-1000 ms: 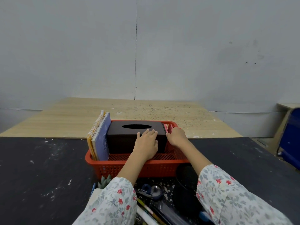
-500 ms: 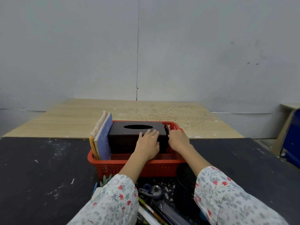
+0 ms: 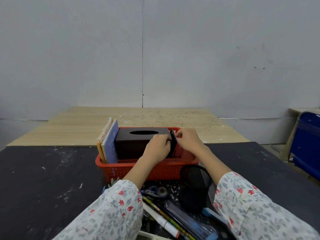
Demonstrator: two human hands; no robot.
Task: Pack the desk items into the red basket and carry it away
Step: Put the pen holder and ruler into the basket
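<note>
The red basket [image 3: 121,168] stands on the black desk and holds upright spiral notebooks [image 3: 110,144] at its left and a black tissue box [image 3: 133,142] in the middle. A thin flat black item [image 3: 173,142] stands on edge between the box and the basket's right wall. My left hand [image 3: 158,148] and my right hand [image 3: 187,140] both pinch this black item from either side. A black mesh pen cup [image 3: 194,186], a tape dispenser [image 3: 155,190] and several pens and markers [image 3: 166,219] lie in front of the basket.
The black desk [image 3: 43,179] stretches left and right of the basket. Beyond it is a bare wooden tabletop [image 3: 155,118] against a grey wall. A blue chair [image 3: 306,144] stands at the right edge. A small green plant [image 3: 113,181] peeks out by my left sleeve.
My left hand slid right off the front of the tissue box and closed on the thin black item. My right hand rose slightly and now pinches the item's other side.
</note>
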